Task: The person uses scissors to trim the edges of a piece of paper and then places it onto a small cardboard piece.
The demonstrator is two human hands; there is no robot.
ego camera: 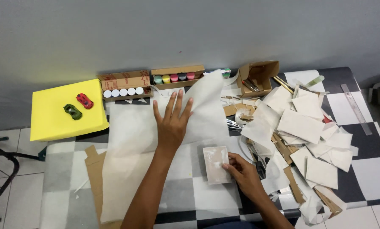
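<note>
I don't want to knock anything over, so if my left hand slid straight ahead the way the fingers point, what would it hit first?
The left hand lies flat on the white sheet, fingers toward the wall. Straight ahead, past the sheet's edge, the box of paint pots probably comes first; depth is hard to judge.

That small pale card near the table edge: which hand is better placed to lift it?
The right hand: its fingertips already rest on the card. The left hand lies flat, fingers spread, on the white sheet.
</note>
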